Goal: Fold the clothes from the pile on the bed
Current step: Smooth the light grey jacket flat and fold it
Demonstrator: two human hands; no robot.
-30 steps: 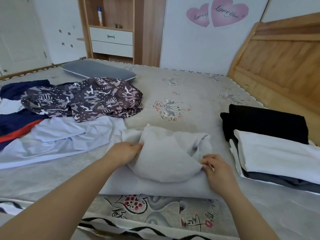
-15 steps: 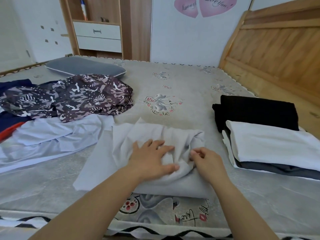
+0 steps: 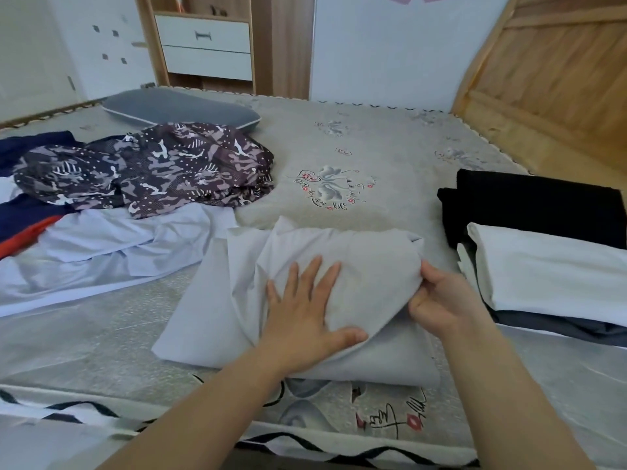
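Landmark: pale grey garment (image 3: 356, 266), half folded near the front edge of the bed (image 3: 390, 147).
Unfolded pile (image 3: 112, 198): left of the garment; a camouflage-print piece lies on a pale blue one, with navy and red cloth at the far left. Judged to be awaiting folding.
Left hand (image 3: 302, 310): lies flat on the garment's top layer, fingers straight and spread; judged to pin the fold so it cannot slip.
Right hand (image 3: 441, 300): at the garment's right edge, its grip clamped on the raised flap, thumb over and fingers under; judged to be tucking or drawing that edge in.
Folded stack (image 3: 543, 252): right of the garment, white on dark grey beside black; presumably finished pieces, kept apart from the pile.
Writing: script printed on the bed cover beyond and in front of the garment; not legible.
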